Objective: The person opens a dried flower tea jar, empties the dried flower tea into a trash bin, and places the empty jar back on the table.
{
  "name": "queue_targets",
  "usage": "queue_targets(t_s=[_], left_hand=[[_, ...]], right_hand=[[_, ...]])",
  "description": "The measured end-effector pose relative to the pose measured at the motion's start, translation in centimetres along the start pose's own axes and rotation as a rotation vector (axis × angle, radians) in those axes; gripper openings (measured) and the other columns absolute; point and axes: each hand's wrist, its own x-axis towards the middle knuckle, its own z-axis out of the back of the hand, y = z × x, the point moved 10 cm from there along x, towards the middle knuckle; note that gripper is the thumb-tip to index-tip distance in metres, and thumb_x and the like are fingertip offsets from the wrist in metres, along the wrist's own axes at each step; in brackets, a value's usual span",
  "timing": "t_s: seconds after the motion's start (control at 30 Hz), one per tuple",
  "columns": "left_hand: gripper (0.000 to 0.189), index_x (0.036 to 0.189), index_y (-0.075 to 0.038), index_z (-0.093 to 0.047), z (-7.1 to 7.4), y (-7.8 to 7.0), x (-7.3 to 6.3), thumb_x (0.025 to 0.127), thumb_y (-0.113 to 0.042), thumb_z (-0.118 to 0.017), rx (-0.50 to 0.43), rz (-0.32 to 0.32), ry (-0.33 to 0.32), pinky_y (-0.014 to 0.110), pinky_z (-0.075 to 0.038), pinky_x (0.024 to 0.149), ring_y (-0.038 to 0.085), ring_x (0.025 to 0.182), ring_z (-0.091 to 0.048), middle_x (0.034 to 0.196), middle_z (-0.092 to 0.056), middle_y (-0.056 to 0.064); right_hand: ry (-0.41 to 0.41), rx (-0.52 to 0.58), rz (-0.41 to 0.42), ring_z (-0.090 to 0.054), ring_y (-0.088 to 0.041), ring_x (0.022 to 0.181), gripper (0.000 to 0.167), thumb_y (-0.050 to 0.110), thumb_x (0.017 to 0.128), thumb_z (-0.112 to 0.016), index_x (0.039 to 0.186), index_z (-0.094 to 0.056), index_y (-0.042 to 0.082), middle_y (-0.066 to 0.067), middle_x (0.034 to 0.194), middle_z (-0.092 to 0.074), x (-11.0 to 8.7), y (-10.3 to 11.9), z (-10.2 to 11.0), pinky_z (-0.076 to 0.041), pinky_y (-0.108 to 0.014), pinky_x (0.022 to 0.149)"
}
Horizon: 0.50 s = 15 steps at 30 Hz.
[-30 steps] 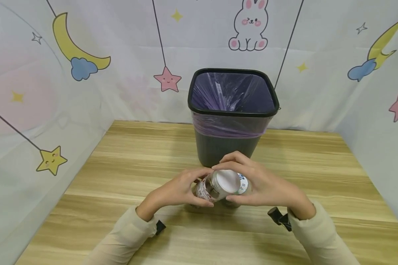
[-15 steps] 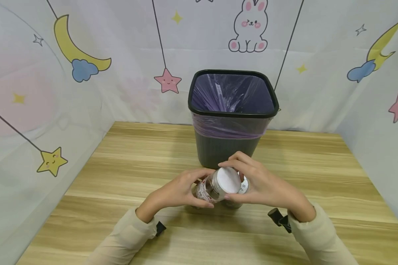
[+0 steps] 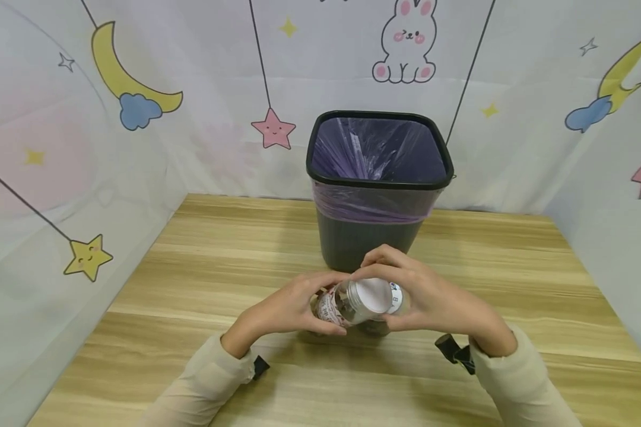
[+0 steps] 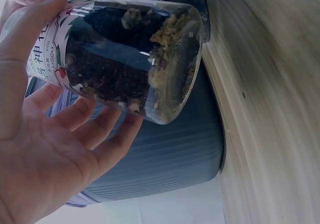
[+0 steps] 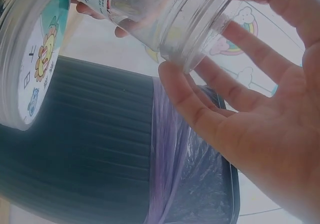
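From my end of the feed: one clear jar (image 4: 125, 29) in play, held between both hands in front of the bin (image 3: 371, 240), tilted, white round end (image 3: 374, 295) up and to the right. Lid or seal on that end, I can't tell. Inside I get dark dried stuff (image 4: 102, 69), with yellowish bits (image 4: 162, 74) by the base. Printed label (image 4: 49, 52) reads "60g". Can't tell if the base edge touches the table.

My left grip (image 3: 285, 305) grasps the jar body, thumb on one side, fingers on the other. My right grip (image 3: 427, 296) is curled round the threaded, white-capped end.

Second jar (image 4: 192, 7) stands just beside it, partly hidden under the right hand; dark contents too, cartoon sticker (image 5: 45, 64) on its lid.

Bin is dark, black-rimmed, with a purple plastic liner (image 3: 384, 151) folded over the outside. It's on the table (image 3: 219, 267), light streaky wood grain. Around it I see white cloth (image 3: 328, 59) walls printed with a rabbit (image 3: 408, 47), stars and moons. Pale sleeves (image 3: 213, 367), black gear (image 3: 454, 354) at the wrists.
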Motion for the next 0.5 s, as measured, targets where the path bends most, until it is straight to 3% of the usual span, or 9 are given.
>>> queue_targets(t_s=[0.23, 0.37, 0.5], left_hand=[[0.074, 0.138, -0.017, -0.055, 0.15, -0.04, 0.12, 0.075, -0.037, -0.089, 0.022, -0.009, -0.013, 0.025, -0.053, 0.084, 0.008, 0.102, -0.06, 0.123, -0.063, -0.005], [0.076, 0.14, -0.016, -0.054, 0.06, 0.02, 0.06, 0.075, -0.039, -0.088, 0.044, -0.014, -0.013, 0.026, -0.052, 0.087, 0.011, 0.104, -0.061, 0.124, -0.063, -0.004], [0.079, 0.142, -0.016, -0.053, -0.08, 0.18, -0.03, 0.075, -0.041, -0.087, 0.056, -0.002, -0.011, 0.026, -0.051, 0.09, 0.014, 0.108, -0.062, 0.126, -0.062, -0.005]], right_hand=[[0.015, -0.044, 0.065, -0.046, -0.017, 0.122, 0.07, -0.005, 0.07, -0.075, 0.133, -0.059, 0.02, -0.003, 0.134, -0.045, -0.08, 0.58, -0.29, -0.048, -0.034, 0.095], [-0.01, -0.076, 0.013, -0.045, -0.016, 0.122, 0.072, 0.02, 0.08, -0.085, 0.142, -0.05, 0.019, -0.002, 0.136, -0.042, -0.27, 0.32, -0.33, -0.047, -0.034, 0.096], [-0.058, -0.127, -0.058, -0.05, -0.013, 0.11, 0.075, 0.041, 0.083, -0.081, 0.144, -0.047, 0.016, 0.001, 0.129, -0.045, -0.47, -0.03, -0.3, -0.049, -0.03, 0.089]])
